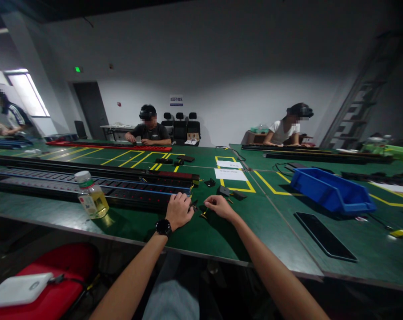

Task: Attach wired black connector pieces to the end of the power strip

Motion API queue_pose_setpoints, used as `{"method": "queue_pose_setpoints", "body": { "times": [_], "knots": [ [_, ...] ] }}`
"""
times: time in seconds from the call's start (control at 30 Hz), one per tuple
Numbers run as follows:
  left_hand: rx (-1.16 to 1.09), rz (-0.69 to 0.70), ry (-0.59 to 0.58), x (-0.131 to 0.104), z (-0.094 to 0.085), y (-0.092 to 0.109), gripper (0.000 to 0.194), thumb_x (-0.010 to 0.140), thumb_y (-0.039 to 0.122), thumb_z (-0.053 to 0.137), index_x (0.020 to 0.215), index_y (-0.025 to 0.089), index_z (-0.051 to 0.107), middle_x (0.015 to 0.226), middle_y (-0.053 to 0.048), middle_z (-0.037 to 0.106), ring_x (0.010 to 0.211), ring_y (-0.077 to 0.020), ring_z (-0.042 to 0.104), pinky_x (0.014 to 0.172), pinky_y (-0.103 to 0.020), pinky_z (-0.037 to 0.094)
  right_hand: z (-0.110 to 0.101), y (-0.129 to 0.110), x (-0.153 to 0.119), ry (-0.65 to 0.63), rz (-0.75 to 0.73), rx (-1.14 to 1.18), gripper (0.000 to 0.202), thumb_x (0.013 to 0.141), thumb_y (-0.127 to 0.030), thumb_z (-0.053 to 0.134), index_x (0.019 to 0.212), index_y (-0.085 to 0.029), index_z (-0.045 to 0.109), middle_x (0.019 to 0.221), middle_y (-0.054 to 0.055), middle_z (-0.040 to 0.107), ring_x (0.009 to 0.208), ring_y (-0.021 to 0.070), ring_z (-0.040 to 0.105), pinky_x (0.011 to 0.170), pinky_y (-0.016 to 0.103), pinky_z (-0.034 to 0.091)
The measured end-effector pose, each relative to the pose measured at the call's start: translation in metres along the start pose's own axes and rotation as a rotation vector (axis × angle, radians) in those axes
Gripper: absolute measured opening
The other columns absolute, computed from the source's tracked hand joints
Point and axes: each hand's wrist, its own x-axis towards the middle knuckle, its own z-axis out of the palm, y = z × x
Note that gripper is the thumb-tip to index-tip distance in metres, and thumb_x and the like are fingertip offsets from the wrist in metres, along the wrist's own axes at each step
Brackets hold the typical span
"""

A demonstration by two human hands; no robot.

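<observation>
My left hand (179, 210), with a black watch (163, 227) on its wrist, is closed at the right end of a long black rail (131, 200) with a blue edge. A small dark piece (193, 206) shows at its fingertips, too small to name. My right hand (219, 205) is in a pinch just to the right, its fingertips over a small yellow and dark piece (204, 214) low by the table. Whatever sits in the pinch is too small to make out. Small black blocks (223, 191) lie beyond my right hand.
A bottle of yellow liquid (93, 198) stands before the rails at left. To the right are a blue bin (331, 191) and a phone (324, 235) on the green table (271, 240). White papers (231, 174) lie mid-table. Co-workers sit across, at other rails.
</observation>
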Motion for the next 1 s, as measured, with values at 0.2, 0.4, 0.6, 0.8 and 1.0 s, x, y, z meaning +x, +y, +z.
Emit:
{"method": "queue_pose_setpoints", "body": {
  "times": [0.2,0.4,0.6,0.8,1.0],
  "knots": [
    [0.004,0.013,-0.013,0.0,-0.001,0.0,0.015,0.091,0.03,0.058,0.095,0.019,0.067,0.1,-0.012,0.065,0.101,-0.0292,0.052,0.088,-0.046,0.038,0.0,-0.001,0.0,-0.011,-0.007,-0.001,0.034,0.083,-0.046,0.065,0.089,-0.014,0.076,0.077,0.006,0.072,0.067,0.0173,0.058,0.062,0.028,0.042],
    [0.01,-0.029,-0.016,-0.001,-0.002,0.001,0.017,0.089,0.031,0.06,0.096,0.018,0.068,0.101,-0.013,0.065,0.102,-0.0302,0.053,0.089,-0.046,0.038,0.002,0.003,0.001,-0.01,0.004,-0.016,0.032,0.083,-0.044,0.065,0.089,-0.015,0.076,0.079,0.006,0.073,0.07,0.0185,0.06,0.064,0.029,0.042],
    [0.036,-0.051,-0.024,-0.002,-0.004,0.005,0.021,0.089,0.034,0.06,0.1,0.019,0.068,0.103,-0.013,0.066,0.103,-0.0304,0.054,0.089,-0.045,0.038,0.002,0.004,0.001,-0.015,0.008,-0.035,0.029,0.083,-0.042,0.065,0.09,-0.016,0.076,0.079,0.006,0.073,0.07,0.0185,0.06,0.064,0.029,0.043],
    [-0.023,-0.07,0.037,-0.003,-0.013,0.005,0.026,0.085,0.036,0.064,0.103,0.017,0.068,0.103,-0.013,0.065,0.104,-0.0309,0.054,0.091,-0.045,0.039,0.002,0.001,0.0,0.021,0.008,-0.026,0.028,0.084,-0.041,0.064,0.088,-0.016,0.075,0.074,0.005,0.071,0.066,0.0169,0.058,0.061,0.027,0.041],
    [-0.148,-0.071,0.123,-0.004,-0.031,0.01,0.02,0.091,0.032,0.058,0.104,0.019,0.066,0.103,-0.009,0.068,0.102,-0.0274,0.056,0.091,-0.043,0.04,0.002,-0.007,-0.001,0.054,0.031,0.116,0.035,0.082,-0.051,0.067,0.084,-0.016,0.07,0.066,0.002,0.066,0.06,0.0157,0.058,0.058,0.027,0.042]
  ]
}}
